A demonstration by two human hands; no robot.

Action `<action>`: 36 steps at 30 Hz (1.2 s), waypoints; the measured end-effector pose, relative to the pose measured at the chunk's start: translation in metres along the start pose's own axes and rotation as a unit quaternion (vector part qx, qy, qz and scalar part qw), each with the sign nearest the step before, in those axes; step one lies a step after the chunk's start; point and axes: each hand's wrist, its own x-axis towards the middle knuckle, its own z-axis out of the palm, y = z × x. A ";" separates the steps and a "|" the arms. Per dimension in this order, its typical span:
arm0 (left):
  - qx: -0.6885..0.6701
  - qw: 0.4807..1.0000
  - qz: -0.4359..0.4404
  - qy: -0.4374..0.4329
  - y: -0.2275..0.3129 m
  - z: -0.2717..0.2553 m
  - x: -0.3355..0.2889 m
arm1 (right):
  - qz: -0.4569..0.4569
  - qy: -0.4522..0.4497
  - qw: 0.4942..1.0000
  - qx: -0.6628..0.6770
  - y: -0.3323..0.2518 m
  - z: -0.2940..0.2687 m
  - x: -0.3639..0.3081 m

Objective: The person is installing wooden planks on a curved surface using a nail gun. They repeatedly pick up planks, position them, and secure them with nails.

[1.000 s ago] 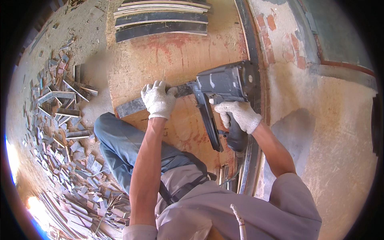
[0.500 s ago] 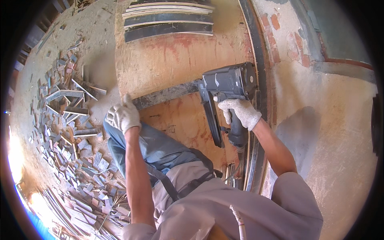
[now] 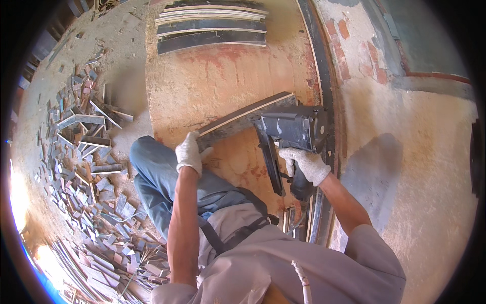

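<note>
My right hand [image 3: 305, 163], in a white knit glove, is wrapped round the handle of a black nail gun [image 3: 291, 130]. The gun's nose is against the right part of a dark-faced plywood strip [image 3: 230, 130]. This strip stands tilted on the board, with a pale layered edge along its top. Its left end is between the thumb and fingers of my gloved left hand [image 3: 189, 153], just above my bent knee. Part of the strip is hidden behind the gun.
Several dark plywood strips [image 3: 212, 41] lie stacked at the far end of the tan board [image 3: 202, 81]. A long dark rail [image 3: 324, 66] runs along the board's right side, beside a worn wall [image 3: 425, 152]. Wood offcuts [image 3: 109, 182] litter the floor at left.
My left hand has moved right and closed on the strip's end. The strip has tipped, so its pale edge shows. The nail gun has shifted slightly right and toward me.
</note>
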 end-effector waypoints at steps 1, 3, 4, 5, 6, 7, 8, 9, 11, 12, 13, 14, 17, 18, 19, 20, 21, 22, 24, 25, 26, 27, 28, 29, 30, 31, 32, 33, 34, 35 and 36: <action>-0.002 1.000 -0.013 0.006 -0.009 0.003 0.001 | 0.008 -0.003 1.000 -0.008 0.002 0.002 -0.001; -0.004 0.999 -0.037 0.021 -0.021 0.010 0.002 | 0.006 -0.001 0.999 -0.042 0.005 0.006 -0.005; -0.006 0.999 -0.039 0.000 -0.020 0.009 0.000 | 0.015 -0.001 0.999 -0.037 0.008 0.008 -0.004; -0.005 0.999 -0.042 0.006 -0.020 0.010 0.000 | 0.023 -0.002 0.999 -0.033 0.011 0.009 -0.003; -0.005 0.999 -0.044 0.012 -0.019 0.012 -0.001 | 0.006 -0.011 0.999 -0.037 0.015 0.008 0.002; -0.005 0.999 -0.045 0.017 -0.018 0.013 -0.002 | 0.000 -0.012 0.999 -0.047 0.018 0.009 0.003; -0.007 0.999 -0.043 0.010 -0.019 0.012 -0.004 | -0.007 -0.013 0.998 -0.058 0.019 0.012 0.004; -0.010 0.999 -0.040 0.003 -0.018 0.012 -0.004 | -0.014 -0.015 0.997 -0.068 0.019 0.014 0.006; -0.012 0.999 -0.036 0.001 -0.018 0.013 -0.006 | -0.027 -0.013 0.996 -0.079 0.021 0.015 0.008; -0.012 0.999 -0.035 0.005 -0.018 0.014 -0.006 | -0.032 -0.011 0.996 -0.085 0.022 0.016 0.009; -0.011 0.999 -0.034 0.009 -0.018 0.014 -0.007 | -0.032 -0.011 0.996 -0.083 0.022 0.016 0.009; -0.012 0.999 -0.033 0.009 -0.018 0.014 -0.007 | -0.031 -0.011 0.996 -0.080 0.022 0.016 0.010; -0.011 0.999 -0.034 0.006 -0.018 0.013 -0.006 | -0.023 -0.005 0.997 -0.070 0.018 0.020 0.007; -0.012 0.999 -0.036 0.005 -0.017 0.013 -0.007 | -0.020 -0.002 0.998 -0.067 0.016 0.022 0.006; -0.013 0.999 -0.038 0.003 -0.017 0.013 -0.007 | -0.021 -0.006 0.997 -0.070 0.019 0.019 0.007; -0.015 0.999 -0.039 0.001 -0.016 0.013 -0.007 | -0.023 -0.009 0.997 -0.073 0.024 0.014 0.009; -0.018 0.999 -0.040 0.000 -0.016 0.014 -0.008 | -0.025 -0.013 0.997 -0.077 0.025 0.012 0.010; -0.021 0.999 -0.041 -0.001 -0.016 0.015 -0.009 | -0.031 -0.014 0.996 -0.079 0.026 0.013 0.009; -0.027 0.999 -0.042 0.000 -0.015 0.015 -0.010 | -0.042 -0.018 0.995 -0.085 0.026 0.017 0.003; -0.031 0.999 -0.043 0.001 -0.015 0.014 -0.010 | -0.029 -0.024 0.994 -0.099 0.028 0.020 0.003; -0.034 0.998 -0.046 0.000 -0.015 0.014 -0.010 | -0.015 -0.030 0.993 -0.114 0.030 0.022 0.004; -0.035 0.998 -0.049 -0.003 -0.014 0.013 -0.009 | -0.001 -0.034 0.991 -0.127 0.032 0.025 0.005; -0.036 0.998 -0.052 -0.005 -0.014 0.013 -0.008 | 0.008 -0.046 0.990 -0.135 0.032 0.028 0.006; -0.037 0.998 -0.053 -0.007 -0.015 0.012 -0.008 | 0.002 -0.047 0.988 -0.150 0.034 0.030 0.006; -0.039 0.998 -0.053 -0.008 -0.015 0.013 -0.008 | -0.004 -0.050 0.985 -0.165 0.034 0.033 0.007; -0.042 0.998 -0.054 -0.009 -0.015 0.013 -0.008 | -0.011 -0.052 0.982 -0.180 0.034 0.036 0.008; -0.045 0.998 -0.052 -0.009 -0.015 0.013 -0.008 | -0.013 -0.047 0.986 -0.158 0.034 0.038 0.009; -0.049 0.997 -0.051 -0.009 -0.016 0.013 -0.008 | -0.015 -0.043 0.989 -0.137 0.035 0.040 0.009; -0.053 0.997 -0.049 -0.009 -0.016 0.013 -0.007 | -0.017 -0.038 0.992 -0.116 0.036 0.043 0.009; -0.057 0.997 -0.052 -0.011 -0.016 0.012 -0.006 | -0.019 -0.033 0.995 -0.095 0.036 0.044 0.009; -0.061 0.997 -0.055 -0.014 -0.015 0.011 -0.006 | -0.013 -0.041 0.995 -0.088 0.036 0.044 0.009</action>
